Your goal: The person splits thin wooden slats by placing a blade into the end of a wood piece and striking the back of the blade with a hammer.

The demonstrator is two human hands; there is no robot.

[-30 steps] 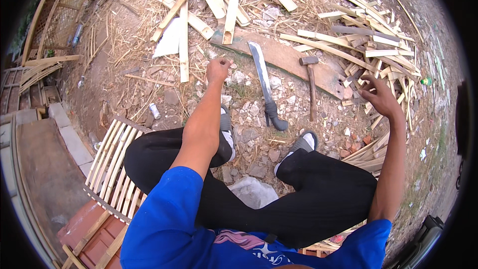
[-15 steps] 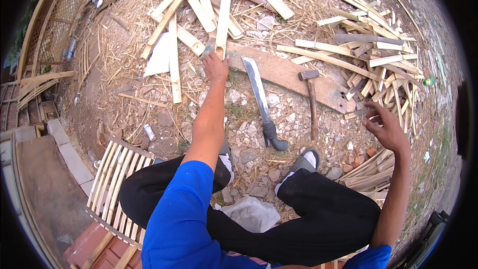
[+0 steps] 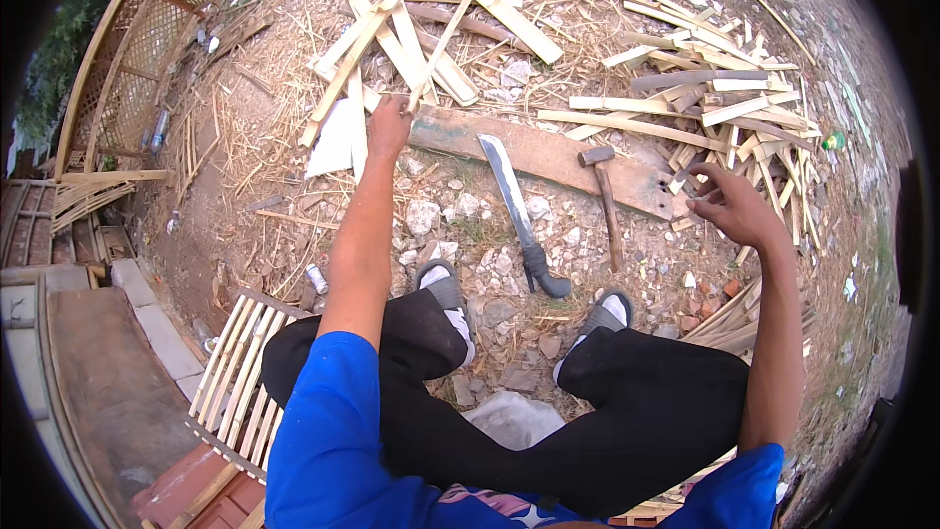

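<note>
My left hand [image 3: 389,125] is stretched far forward, its fingers curled on the near end of a pale wooden slat [image 3: 443,41] in a loose heap of slats [image 3: 392,49]. Over stony ground my right hand [image 3: 729,206] hovers with fingers spread and nothing in it, beside a second heap of slats [image 3: 705,108]. Between the hands lies a long wooden plank [image 3: 558,152]. A machete [image 3: 516,206] with a dark handle and a hammer [image 3: 605,198] rest across it. My legs in black trousers are folded below.
A slatted wooden panel [image 3: 235,387] lies by my left knee. A lattice frame [image 3: 137,54] stands at the upper left. A small can [image 3: 316,278], stones and straw cover the ground. More slats [image 3: 729,312] are stacked by my right knee.
My left hand has reached further forward, from the plank's left end up to the slat heap. My right hand has lifted and drifted slightly inward, its fingers still apart.
</note>
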